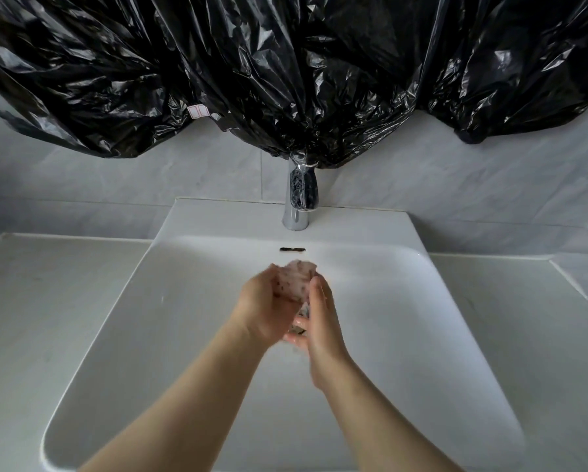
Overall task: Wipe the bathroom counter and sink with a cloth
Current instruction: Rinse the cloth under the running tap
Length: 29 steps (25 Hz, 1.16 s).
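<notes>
A small pale pink cloth with dark specks (294, 279) is bunched between both hands over the middle of the white sink basin (404, 318). My left hand (268, 306) cups it from the left with curled fingers. My right hand (323, 321) presses against it from the right, fingers fairly straight. The cloth's lower part is hidden between the palms and looks blurred. The chrome faucet (299, 199) stands behind, its spout above the hands.
Grey-white counter (37, 301) flanks the sink left and right (530, 301). Black plastic sheeting (285, 69) hangs over the wall above, down to the faucet top. An overflow slot (292, 249) sits in the basin's back wall. Grey tiles (456, 185) line the wall.
</notes>
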Motion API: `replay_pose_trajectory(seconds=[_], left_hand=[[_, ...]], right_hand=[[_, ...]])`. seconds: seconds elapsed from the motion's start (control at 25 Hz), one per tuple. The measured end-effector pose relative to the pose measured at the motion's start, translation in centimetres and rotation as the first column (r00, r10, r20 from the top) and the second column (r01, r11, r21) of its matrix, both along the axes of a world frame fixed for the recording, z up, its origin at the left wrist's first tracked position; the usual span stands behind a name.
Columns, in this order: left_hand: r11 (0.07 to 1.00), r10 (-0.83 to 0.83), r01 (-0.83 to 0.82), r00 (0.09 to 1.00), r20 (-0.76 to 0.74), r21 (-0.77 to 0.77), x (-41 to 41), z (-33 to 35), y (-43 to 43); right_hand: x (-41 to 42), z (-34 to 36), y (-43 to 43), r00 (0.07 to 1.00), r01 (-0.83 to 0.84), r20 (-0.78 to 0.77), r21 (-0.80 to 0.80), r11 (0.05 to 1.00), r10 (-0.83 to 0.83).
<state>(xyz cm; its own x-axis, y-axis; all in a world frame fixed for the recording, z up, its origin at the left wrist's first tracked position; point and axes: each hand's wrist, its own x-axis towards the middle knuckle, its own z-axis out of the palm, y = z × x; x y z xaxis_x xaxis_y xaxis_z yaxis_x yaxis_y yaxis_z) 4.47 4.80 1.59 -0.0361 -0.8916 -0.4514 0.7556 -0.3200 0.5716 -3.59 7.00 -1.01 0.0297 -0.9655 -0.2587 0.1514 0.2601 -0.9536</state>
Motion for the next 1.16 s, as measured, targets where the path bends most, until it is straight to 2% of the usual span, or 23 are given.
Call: replay_pose_trajectory(seconds=[0.04, 0.08, 0.12, 0.16, 0.2, 0.24, 0.32, 0.4, 0.48, 0.52, 0.6, 0.64, 0.72, 0.8, 0.92, 0.96, 1.0, 1.08, 1.16], left_hand=[[1.0, 0.007, -0.01, 0.965, 0.261, 0.011, -0.6, -0.8, 0.6], [1.0, 0.009, -0.019, 0.876, 0.483, 0.016, -0.9, -1.5, 1.1], [0.999, -0.01, -0.022, 0.798, 0.602, 0.044, -1.2, -1.8, 1.4], [0.995, -0.057, -0.005, 0.788, 0.614, 0.099, -1.3, -1.8, 1.4], [0.985, -0.115, 0.025, 0.828, 0.549, 0.169, -1.3, -1.6, 1.2], [0.973, -0.154, 0.059, 0.887, 0.436, 0.223, -0.9, -1.4, 1.0], [0.969, -0.105, 0.065, 0.982, 0.157, 0.238, 0.1, -1.1, 0.5], [0.973, -0.064, 0.055, 0.997, 0.031, 0.222, 0.8, -1.2, 0.4], [0.965, -0.162, 0.133, 0.98, 0.119, 0.224, 0.6, -1.7, 0.8], [0.953, -0.226, 0.171, 0.95, 0.213, 0.249, 0.3, -1.8, 1.0], [0.941, -0.297, 0.194, 0.867, 0.4, 0.278, -0.2, -2.0, 0.8], [0.946, -0.294, 0.185, 0.838, 0.46, 0.268, -0.4, -2.0, 0.7], [0.955, -0.262, 0.143, 0.818, 0.512, 0.259, -0.7, -2.2, 0.1], [0.955, -0.253, 0.109, 0.783, 0.568, 0.274, -0.9, -2.8, -0.2], [0.966, -0.231, 0.078, 0.69, 0.685, 0.247, -1.3, -3.1, -0.3], [0.976, -0.203, 0.077, 0.639, 0.742, 0.202, -1.3, -3.2, -0.4], [0.987, -0.163, 0.093, 0.543, 0.824, 0.135, -1.1, -3.4, -0.5], [0.968, -0.128, 0.246, 0.316, 0.94, 0.048, 0.1, -3.5, -0.6], [0.85, -0.248, 0.521, 0.261, 0.933, 0.08, 2.1, -2.8, -0.6]], right_hand=[[0.2, -0.5, 0.0, 0.999, 0.026, -0.022, 0.0, 1.0, -0.026], [0.2, -0.6, -0.4, 0.991, 0.039, -0.125, -0.06, 0.997, -0.046], [0.1, -0.8, -0.7, 0.961, 0.022, -0.271, -0.135, 0.991, -0.059], [0.2, -1.1, -0.7, 0.927, 0.0, -0.369, -0.179, 0.984, -0.067], [0.3, -1.3, -0.6, 0.912, -0.028, -0.406, -0.211, 0.977, -0.061], [0.5, -1.2, -0.2, 0.914, -0.065, -0.404, -0.242, 0.968, -0.04], [0.6, -1.2, 0.4, 0.905, -0.164, -0.426, -0.346, 0.924, 0.001], [0.3, -1.6, -0.1, 0.79, -0.31, -0.612, -0.449, 0.838, -0.035], [-0.2, -1.3, -1.2, 0.676, -0.287, -0.724, -0.432, 0.855, -0.14], [-0.4, -1.1, -1.7, 0.655, -0.258, -0.742, -0.398, 0.88, -0.143], [-0.2, -0.7, -1.7, 0.642, -0.307, -0.762, -0.359, 0.881, -0.087], [0.1, -0.6, -1.5, 0.667, -0.314, -0.743, -0.348, 0.883, -0.056], [0.6, -0.6, -1.7, 0.783, -0.215, -0.622, -0.31, 0.926, -0.026], [0.8, -1.0, -2.3, 0.86, -0.11, -0.511, -0.192, 0.975, -0.003], [1.4, -1.5, -3.0, 0.915, -0.004, -0.404, 0.024, 1.0, 0.014], [1.5, -1.4, -3.0, 0.937, 0.02, -0.348, 0.113, 0.993, 0.02], [1.5, -1.2, -2.9, 0.957, 0.029, -0.288, 0.201, 0.979, 0.031], [0.7, -0.3, -2.9, 0.978, 0.009, -0.2, 0.347, 0.938, 0.064], [-0.7, 0.0, -3.7, 0.967, -0.008, -0.229, 0.393, 0.919, 0.107]])
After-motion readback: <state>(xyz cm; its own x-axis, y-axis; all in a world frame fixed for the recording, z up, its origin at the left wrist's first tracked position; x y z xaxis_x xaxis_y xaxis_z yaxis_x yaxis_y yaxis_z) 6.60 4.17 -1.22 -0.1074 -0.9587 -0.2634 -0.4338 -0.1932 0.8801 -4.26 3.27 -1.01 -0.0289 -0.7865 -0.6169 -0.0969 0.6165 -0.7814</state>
